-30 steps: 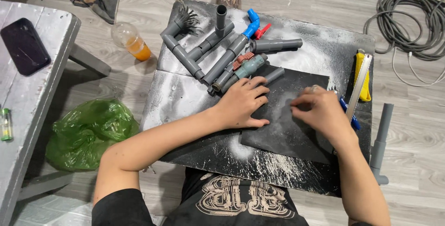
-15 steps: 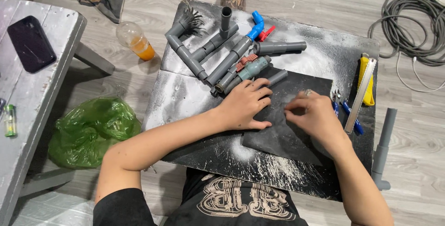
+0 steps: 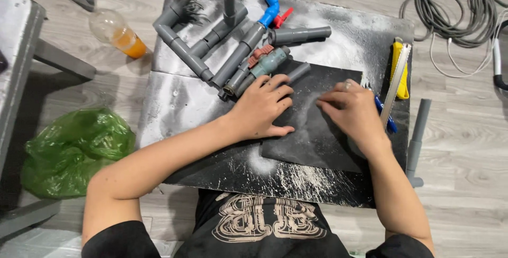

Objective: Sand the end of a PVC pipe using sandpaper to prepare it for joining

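A dark sheet [image 3: 317,141] dusted with white powder lies on a low black table [image 3: 180,104]. My left hand [image 3: 262,107] rests flat on the sheet's left part, fingers spread, close to a bundle of grey pipes [image 3: 233,46]. My right hand [image 3: 352,112] presses on the sheet's upper right, its fingers held together and pointing left. Whatever may lie under those fingertips is hidden. The two hands are a short gap apart.
A blue fitting [image 3: 270,4] and a red handle [image 3: 283,19] lie among the pipes. A yellow knife [image 3: 399,70], a metal ruler [image 3: 394,86] and a blue pen [image 3: 385,118] sit at the right edge. On the floor are a bottle [image 3: 119,33], a green bag [image 3: 69,149], coiled cable [image 3: 450,9] and a pipe [image 3: 418,136].
My right hand has slid a little leftwards across the sheet, towards my left hand. My left hand has stayed pressed on the sheet. The camera has shifted slightly.
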